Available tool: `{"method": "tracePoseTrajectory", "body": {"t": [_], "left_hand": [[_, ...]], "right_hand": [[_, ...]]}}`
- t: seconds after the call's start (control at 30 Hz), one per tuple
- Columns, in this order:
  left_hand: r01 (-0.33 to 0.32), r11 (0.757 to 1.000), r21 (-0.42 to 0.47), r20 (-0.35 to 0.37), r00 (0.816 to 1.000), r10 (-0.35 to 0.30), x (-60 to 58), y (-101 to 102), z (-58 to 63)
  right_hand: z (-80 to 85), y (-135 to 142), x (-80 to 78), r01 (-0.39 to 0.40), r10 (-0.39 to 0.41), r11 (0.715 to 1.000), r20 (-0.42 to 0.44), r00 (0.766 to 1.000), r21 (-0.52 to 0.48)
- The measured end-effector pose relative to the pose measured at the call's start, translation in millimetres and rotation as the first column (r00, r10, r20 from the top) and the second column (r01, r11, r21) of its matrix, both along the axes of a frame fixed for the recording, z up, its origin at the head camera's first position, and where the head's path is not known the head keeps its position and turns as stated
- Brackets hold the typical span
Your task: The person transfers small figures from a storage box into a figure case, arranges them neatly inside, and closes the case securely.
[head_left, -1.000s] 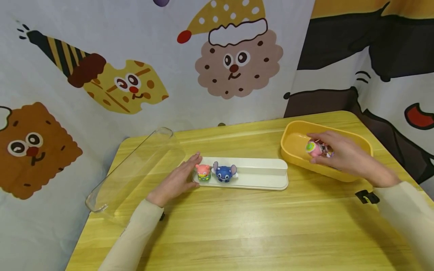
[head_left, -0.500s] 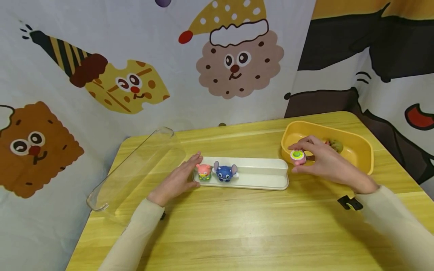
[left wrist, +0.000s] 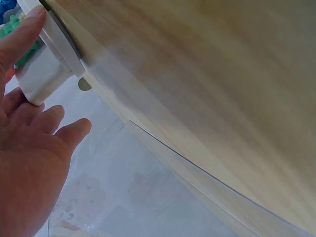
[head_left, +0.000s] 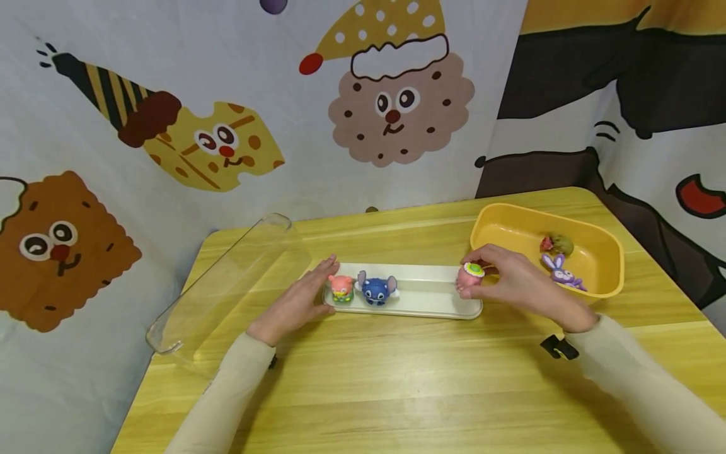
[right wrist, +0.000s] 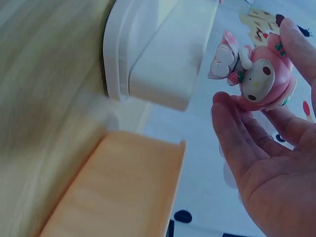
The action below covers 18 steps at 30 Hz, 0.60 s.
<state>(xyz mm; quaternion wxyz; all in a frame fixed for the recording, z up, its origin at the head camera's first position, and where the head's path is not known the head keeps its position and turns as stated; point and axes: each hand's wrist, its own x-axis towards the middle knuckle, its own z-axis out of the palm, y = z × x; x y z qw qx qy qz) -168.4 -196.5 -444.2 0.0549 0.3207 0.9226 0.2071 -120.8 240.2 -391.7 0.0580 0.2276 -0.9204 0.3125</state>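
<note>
Figurine with pink hood [head_left: 469, 279] hangs above right end of white tray [head_left: 431, 303], feet down, pinched between thumb and fingertips of right hand [head_left: 518, 282]. Placing step in hand, by look of it; next move seems to call for gentle lowering, then clean release. Tray carries pink-and-green figure [head_left: 341, 290] and blue big-eared one [head_left: 377, 291], side by side at left. Left hand [head_left: 292, 308] there, fingers extended, unclenched, touching tray end. Yellow bin [head_left: 501, 230], right: purple rabbit [head_left: 561, 275], olive-and-red piece [head_left: 560, 244] inside. Clear cover [head_left: 229, 287] left of tray.
</note>
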Motion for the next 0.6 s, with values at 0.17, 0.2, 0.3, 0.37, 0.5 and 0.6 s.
{"method": "tracePoseTrajectory", "body": {"t": [0.17, 0.2, 0.3, 0.37, 0.5, 0.6], "left_hand": [[-0.001, 1.000, -0.001, -0.002, 1.000, 0.001, -0.2, 0.1, 0.0], [0.000, 1.000, -0.001, -0.003, 1.000, 0.000, -0.2, 0.0, 0.2], [0.001, 1.000, -0.003, -0.008, 1.000, -0.001, -0.4, -0.3, 0.5], [0.004, 1.000, -0.001, -0.010, 1.000, -0.004, -0.5, -0.2, 0.7], [0.007, 1.000, -0.001, -0.012, 1.000, -0.007, -0.4, 0.1, 0.5], [0.006, 1.000, 0.001, -0.011, 1.000, -0.006, -0.3, 0.4, 0.2]], "right_hand": [[-4.0, -10.4, 2.1, -0.007, 0.007, 1.000, 0.049, 0.999, -0.014], [-5.0, -12.4, 2.6, -0.011, 0.012, 1.000, 0.057, 0.998, -0.022], [-8.6, -17.9, 3.9, -0.021, 0.023, 0.999, 0.070, 0.997, -0.034], [-11.2, -21.9, 4.9, -0.026, 0.027, 0.999, 0.068, 0.997, -0.020], [-16.6, -30.5, 7.1, -0.032, 0.031, 0.999, 0.037, 0.999, 0.031], [-20.3, -36.6, 9.1, -0.037, 0.036, 0.997, 0.016, 0.999, 0.063]]}}
